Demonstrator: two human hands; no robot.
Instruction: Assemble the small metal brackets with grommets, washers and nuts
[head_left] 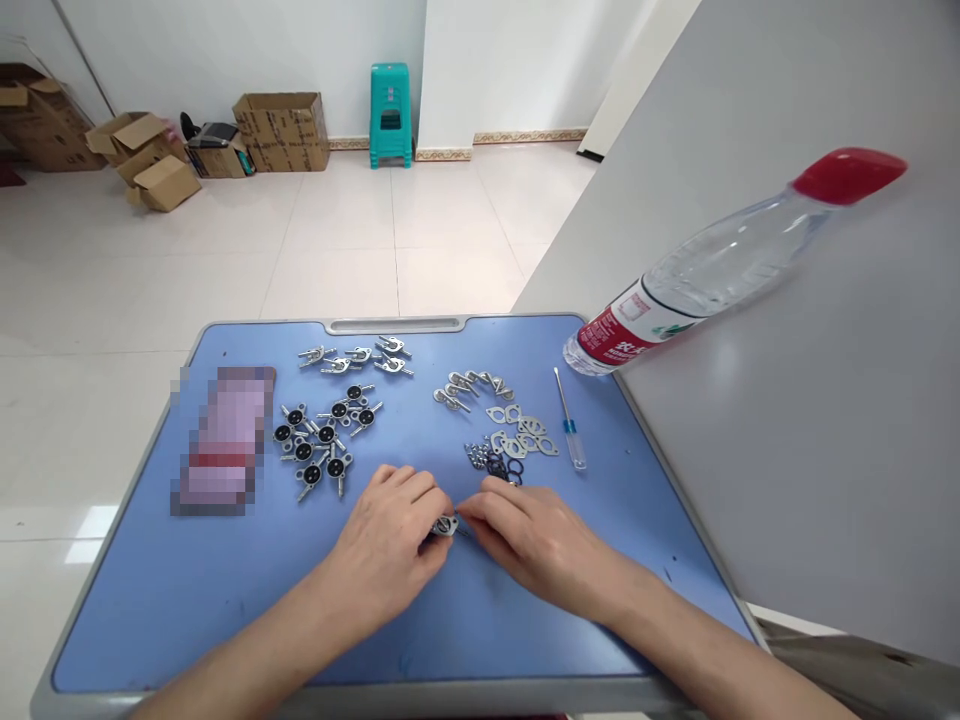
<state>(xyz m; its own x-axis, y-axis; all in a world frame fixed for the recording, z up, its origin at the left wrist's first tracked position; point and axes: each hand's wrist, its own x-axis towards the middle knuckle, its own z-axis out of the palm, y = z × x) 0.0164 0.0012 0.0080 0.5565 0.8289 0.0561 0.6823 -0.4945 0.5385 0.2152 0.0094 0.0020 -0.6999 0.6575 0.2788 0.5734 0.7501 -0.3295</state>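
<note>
My left hand (397, 525) is closed around a small metal valve (445, 525), holding it just above the blue table. Only its flat, oval flanged face shows; the rest sits hidden under my fingers. My right hand (525, 530) pinches at the valve's right edge with thumb and forefinger pressed together. Whatever is in that pinch is too small to make out. Just beyond my right hand lie black rubber rings (514, 467), tiny screws (477, 456) and flat metal plates (529, 437) with large holes. Behind these, small metal levers (471, 382) lie in an arc.
Valve bodies with black inserts (326, 434) cluster at left; several valves with levers (361, 357) lie behind them. A screwdriver (571, 430) lies at right, near a water bottle (675, 290) by a grey panel (840, 400). A blurred pinkish object (229, 430) lies at far left.
</note>
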